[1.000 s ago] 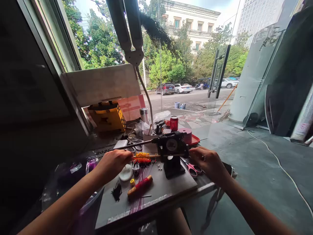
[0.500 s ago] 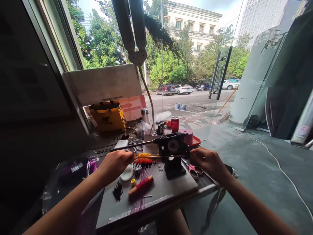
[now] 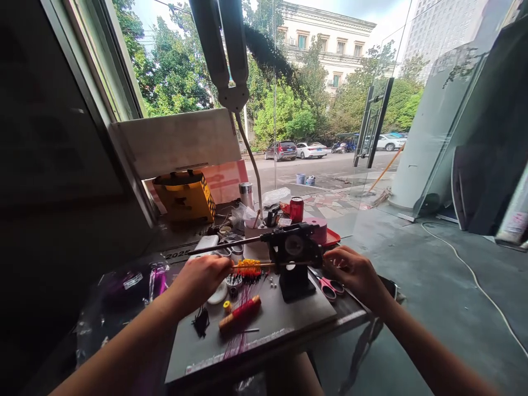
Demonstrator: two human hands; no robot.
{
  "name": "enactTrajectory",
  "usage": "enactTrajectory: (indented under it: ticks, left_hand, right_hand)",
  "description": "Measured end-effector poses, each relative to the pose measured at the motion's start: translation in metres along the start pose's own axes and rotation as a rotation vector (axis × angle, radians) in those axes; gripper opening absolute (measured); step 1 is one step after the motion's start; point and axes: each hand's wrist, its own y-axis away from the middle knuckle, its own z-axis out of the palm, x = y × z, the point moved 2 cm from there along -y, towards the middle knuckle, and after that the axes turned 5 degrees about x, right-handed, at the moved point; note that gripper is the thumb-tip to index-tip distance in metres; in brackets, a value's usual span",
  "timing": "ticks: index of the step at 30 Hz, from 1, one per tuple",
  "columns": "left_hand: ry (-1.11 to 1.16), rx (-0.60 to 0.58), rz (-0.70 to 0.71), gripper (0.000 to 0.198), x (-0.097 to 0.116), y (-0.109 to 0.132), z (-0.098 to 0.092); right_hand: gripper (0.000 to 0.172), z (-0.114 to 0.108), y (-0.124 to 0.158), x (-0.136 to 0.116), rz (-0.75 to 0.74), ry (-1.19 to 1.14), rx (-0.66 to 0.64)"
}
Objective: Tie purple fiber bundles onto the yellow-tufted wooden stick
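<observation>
Far L: clear plastic bag w/ purple bits (image 3: 131, 281), out to the L hand's own left, beyond the forearm. Nearer the body than the L hand, approx. straight below it: black bundle (image 3: 201, 322) on the grey board (image 3: 297, 322).

L hand (image 3: 210, 272): fingers look closed, pinched on the L end of a thin rod (image 3: 267, 265). Tip itself is hidden in the fingers, so can't see the exact grip. White lid (image 3: 216, 294) sits just below that hand, partly behind it; small yellow spool (image 3: 226, 306) is a bit nearer the body. Dark upper rod (image 3: 235, 242) passes above/beyond the L hand, w/o visible contact.

Key relation, in my judgement: the thin rod's long axis runs roughly L–R, from L fingertips over to the black stand (image 3: 293, 247), i.e. on the line btwn the 2 hands. Yellow-orange strung bits (image 3: 249, 268) are at the rod just R of the L fingertips, much nearer L hand than R. Can't tell if they're wrapped around it or only alongside. Red-wound roller (image 3: 240, 314) lies below them, slanted, its R end farther from the body, purple threads around it.

Pink-handled scissors (image 3: 329, 289) are below & L of the R hand. R hand (image 3: 350, 267): fingers curled, beside the stand's R side; can't tell if they're clamped on a part there or just touching.
</observation>
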Motion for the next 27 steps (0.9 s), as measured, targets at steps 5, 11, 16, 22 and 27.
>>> enactTrajectory:
  ticks: [5,11,16,22,27]
  left_hand:
    - [-0.024,0.007,-0.009,0.025,0.009,0.0,0.001]
    - [-0.002,0.051,0.025,0.021,0.012,0.0,0.005]
    - [-0.007,0.063,0.072,0.024,0.012,-0.002,0.008]
    - [-0.055,0.062,0.127,0.019,0.037,-0.014,0.011]
    - [-0.067,0.06,0.123,0.022,0.052,-0.024,0.016]
  right_hand:
    - [0.029,0.0,0.007,0.001,0.056,-0.036,0.02]
    - [0.034,0.001,0.009,-0.001,0.111,-0.024,0.038]
    - [0.033,-0.001,0.008,-0.003,0.094,0.021,0.072]
    - [0.031,0.002,0.007,-0.012,0.091,-0.006,0.037]
    - [0.033,0.004,0.009,-0.012,0.122,0.012,0.063]
